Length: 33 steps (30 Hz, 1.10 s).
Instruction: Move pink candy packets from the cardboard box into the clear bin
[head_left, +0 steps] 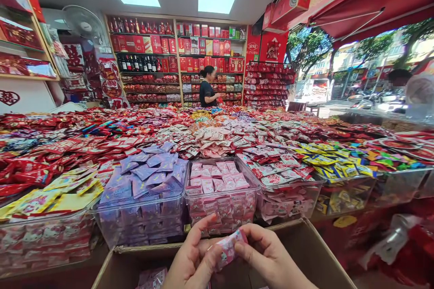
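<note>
A small pink sweet packet (229,247) is held between both my hands at the bottom middle of the view. My left hand (193,258) pinches its left end and my right hand (267,255) pinches its right end. Under my hands stands an open cardboard box (307,246), with a few pink packets (151,278) lying inside at its left. Just beyond the box is a clear bin of the same pink packets (220,187).
Clear bins of purple packets (145,180), yellow packets (50,198) and other wrapped sweets cover a wide counter. A person in dark clothes (206,88) stands at the far shelves of red boxes and bottles. Another person (398,83) is at the right by the street.
</note>
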Available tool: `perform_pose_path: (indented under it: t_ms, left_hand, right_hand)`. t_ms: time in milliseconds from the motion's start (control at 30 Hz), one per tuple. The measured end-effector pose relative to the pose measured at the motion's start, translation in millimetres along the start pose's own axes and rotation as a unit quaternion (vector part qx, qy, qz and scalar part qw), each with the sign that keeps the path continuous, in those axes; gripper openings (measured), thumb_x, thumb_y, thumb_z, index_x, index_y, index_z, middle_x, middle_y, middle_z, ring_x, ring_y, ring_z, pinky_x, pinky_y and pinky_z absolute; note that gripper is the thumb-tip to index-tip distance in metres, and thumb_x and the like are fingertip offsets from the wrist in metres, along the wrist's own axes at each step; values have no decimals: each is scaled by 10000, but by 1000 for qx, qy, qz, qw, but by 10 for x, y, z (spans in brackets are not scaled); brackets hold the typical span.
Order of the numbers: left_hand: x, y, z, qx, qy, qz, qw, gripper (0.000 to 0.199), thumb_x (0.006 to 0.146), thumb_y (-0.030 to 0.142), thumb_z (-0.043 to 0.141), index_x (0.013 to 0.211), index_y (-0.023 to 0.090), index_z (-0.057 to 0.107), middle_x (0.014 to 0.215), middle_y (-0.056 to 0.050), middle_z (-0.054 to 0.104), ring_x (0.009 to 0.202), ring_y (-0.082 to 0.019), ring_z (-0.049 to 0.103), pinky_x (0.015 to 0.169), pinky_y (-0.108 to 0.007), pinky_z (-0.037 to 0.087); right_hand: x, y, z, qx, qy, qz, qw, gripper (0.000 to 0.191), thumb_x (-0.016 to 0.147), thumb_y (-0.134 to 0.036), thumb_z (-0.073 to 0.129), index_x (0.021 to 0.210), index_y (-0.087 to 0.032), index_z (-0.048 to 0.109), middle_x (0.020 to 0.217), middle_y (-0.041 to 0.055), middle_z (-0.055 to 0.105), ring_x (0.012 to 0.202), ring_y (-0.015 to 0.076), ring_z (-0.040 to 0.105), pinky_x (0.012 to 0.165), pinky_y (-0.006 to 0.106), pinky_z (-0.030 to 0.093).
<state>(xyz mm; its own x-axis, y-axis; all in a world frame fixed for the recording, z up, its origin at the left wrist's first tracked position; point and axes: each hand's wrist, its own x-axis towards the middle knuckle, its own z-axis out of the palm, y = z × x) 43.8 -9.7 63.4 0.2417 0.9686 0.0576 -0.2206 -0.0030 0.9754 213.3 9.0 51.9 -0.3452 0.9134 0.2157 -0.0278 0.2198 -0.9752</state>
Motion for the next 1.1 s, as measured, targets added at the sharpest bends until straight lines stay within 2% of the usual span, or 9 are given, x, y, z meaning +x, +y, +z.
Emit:
perform_pose_path:
  t_ms: [167,300,400,467,533,600,733,933,1100]
  left_hand:
    - [86,386,-153,262,68,101,958,248,781,362,507,984,229,558,923,-13,626,813,-149,571,714,-211,448]
    - [207,547,-78,223,-16,103,969,384,767,335,536,1136,258,463,1117,-23,568,972,-174,534,809,-257,448]
    - [288,613,-49,300,-31,113,947,297,797,309,494,1081,228,527,945,-26,645,889,-177,578,796,-292,457]
    - [348,696,-103,411,17,173,895,258,813,293,461,1040,210,551,895,-30,650,833,-176,584,776,-311,456]
    - [421,794,-192,527,49,256,809,261,810,242,454,1053,198,537,952,-43,630,876,-185,550,796,-333,430]
    - [497,876,-268,620,30,300,724,289,804,171,436,1080,181,521,972,-59,619,910,-197,511,810,-346,402]
    - [607,940,-310,731,-27,257,631,300,792,110,399,1038,169,561,831,-77,635,802,-210,514,710,-328,405]
    - [708,930,-326,760,-41,218,610,234,759,131,440,842,212,644,691,-47,650,700,-194,558,616,-275,396]
    - [775,912,-357,764,-44,196,613,267,746,121,435,923,203,616,807,-67,684,761,-217,603,651,-298,412]
  right_hand:
    - [225,-337,-264,-84,72,-63,992,238,756,-391,508,719,-156,518,601,-15,454,549,92,409,500,207,355]
    - [383,-508,-271,-112,22,-84,990,209,754,-359,520,744,-151,527,621,-13,473,569,93,427,518,211,366]
    - [466,-565,-265,-157,14,-116,981,196,762,-327,512,681,-149,525,584,-19,463,549,90,413,506,210,349]
    - [548,-620,-320,-210,47,-153,965,169,772,-297,497,700,-152,544,606,-6,506,579,104,449,539,222,366]
    - [657,-689,-397,-278,65,-184,941,146,785,-264,475,771,-156,573,693,21,575,659,131,502,617,248,391]
    - [773,-749,-451,-346,45,-200,916,158,796,-232,451,806,-160,591,757,38,606,723,149,527,679,268,397]
    - [947,-798,-422,-424,-19,-220,878,166,789,-176,448,807,-149,611,784,52,629,761,151,542,702,251,394]
    - [1102,-776,-306,-473,-123,-188,852,199,788,-175,431,848,-136,616,807,69,641,726,157,540,651,250,378]
    - [1238,-752,-249,-461,-196,-148,853,165,772,-183,450,823,-140,601,737,26,597,662,127,491,582,221,358]
